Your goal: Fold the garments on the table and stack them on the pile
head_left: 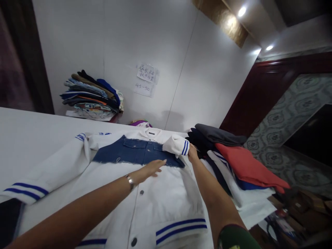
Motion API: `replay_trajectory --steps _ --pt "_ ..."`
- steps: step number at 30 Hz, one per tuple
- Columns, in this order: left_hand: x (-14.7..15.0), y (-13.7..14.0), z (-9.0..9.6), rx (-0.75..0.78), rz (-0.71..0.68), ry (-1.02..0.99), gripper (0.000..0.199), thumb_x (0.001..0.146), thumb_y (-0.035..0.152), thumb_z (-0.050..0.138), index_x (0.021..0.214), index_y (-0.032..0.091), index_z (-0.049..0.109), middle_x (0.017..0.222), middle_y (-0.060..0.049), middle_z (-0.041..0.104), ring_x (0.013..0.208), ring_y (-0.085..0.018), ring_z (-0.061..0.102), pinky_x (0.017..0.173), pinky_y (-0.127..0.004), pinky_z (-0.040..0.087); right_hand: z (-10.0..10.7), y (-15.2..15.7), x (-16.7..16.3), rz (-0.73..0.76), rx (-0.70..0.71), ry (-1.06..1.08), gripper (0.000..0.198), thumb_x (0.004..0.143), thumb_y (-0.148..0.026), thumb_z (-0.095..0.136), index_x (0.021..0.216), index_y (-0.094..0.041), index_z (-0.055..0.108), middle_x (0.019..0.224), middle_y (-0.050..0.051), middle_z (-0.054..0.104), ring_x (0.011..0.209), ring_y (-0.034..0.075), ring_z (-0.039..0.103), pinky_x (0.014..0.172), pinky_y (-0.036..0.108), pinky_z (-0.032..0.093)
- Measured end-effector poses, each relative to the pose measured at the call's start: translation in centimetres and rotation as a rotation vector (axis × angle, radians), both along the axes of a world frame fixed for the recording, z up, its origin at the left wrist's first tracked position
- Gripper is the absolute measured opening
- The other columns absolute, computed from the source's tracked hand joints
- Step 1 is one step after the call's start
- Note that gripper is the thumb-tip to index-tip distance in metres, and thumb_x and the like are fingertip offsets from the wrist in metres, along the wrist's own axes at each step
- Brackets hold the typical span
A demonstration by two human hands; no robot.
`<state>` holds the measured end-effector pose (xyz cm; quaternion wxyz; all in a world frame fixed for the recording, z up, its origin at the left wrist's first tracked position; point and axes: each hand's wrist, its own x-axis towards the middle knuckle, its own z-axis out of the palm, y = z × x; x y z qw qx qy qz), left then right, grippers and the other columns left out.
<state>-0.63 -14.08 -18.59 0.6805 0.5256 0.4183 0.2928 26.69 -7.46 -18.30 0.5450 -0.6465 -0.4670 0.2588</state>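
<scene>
A white button-up jacket [171, 193] with a dark denim chest panel and blue-striped cuffs and hem lies front up on the table. The sleeve on the left stretches out toward the near left. On the right, the other sleeve [175, 144] is folded inward over the chest, its striped cuff facing right. My right hand [192, 153] has its fingers closed at that cuff, partly hidden behind it. Over the middle of the jacket, just below the denim panel, my left hand [151, 170] is stretched out with fingers extended, holding nothing. A metal band circles the left wrist.
A tall stack of folded clothes [90, 95] stands at the back left by the wall. Another pile, with a red garment [249, 162] on it, sits right beside my right arm. A handwritten paper sign [146, 79] hangs on the wall. Dark cloth [10, 219] lies at the near left.
</scene>
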Motion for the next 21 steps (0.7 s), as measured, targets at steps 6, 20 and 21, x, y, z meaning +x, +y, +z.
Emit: replay_trajectory --steps 6,20,21 --pt "8.5 3.9 0.5 -0.234 0.109 -0.263 0.087 0.077 0.074 0.057 0.139 0.014 0.045 0.149 -0.028 0.044 0.129 -0.034 0.054 0.096 -0.045 0.053 -0.5 -0.8 -1.3 0.053 -0.007 -0.062 0.046 0.091 -0.048 0.035 0.106 -0.016 0.065 0.091 0.006 0.074 0.086 0.021 0.067 0.075 0.031 0.054" --pt "5.9 12.5 11.0 0.337 0.418 -0.040 0.028 0.058 0.021 0.078 0.084 0.016 0.069 0.084 -0.006 0.072 0.086 -0.024 0.067 0.083 -0.036 0.053 -5.7 -12.0 3.4 0.058 -0.299 -0.312 0.069 0.072 -0.026 0.069 0.139 -0.015 0.056 0.127 0.014 0.066 0.113 0.029 0.063 0.100 0.037 0.046" --pt "5.8 13.2 12.1 0.384 0.447 -0.029 0.029 0.058 0.022 0.078 0.085 0.016 0.069 0.084 -0.005 0.072 0.087 -0.024 0.067 0.084 -0.036 0.052 -6.2 -13.5 3.6 0.041 -0.331 -0.323 0.071 0.071 -0.028 0.069 0.140 -0.015 0.055 0.118 0.013 0.070 0.107 0.030 0.065 0.097 0.039 0.048"
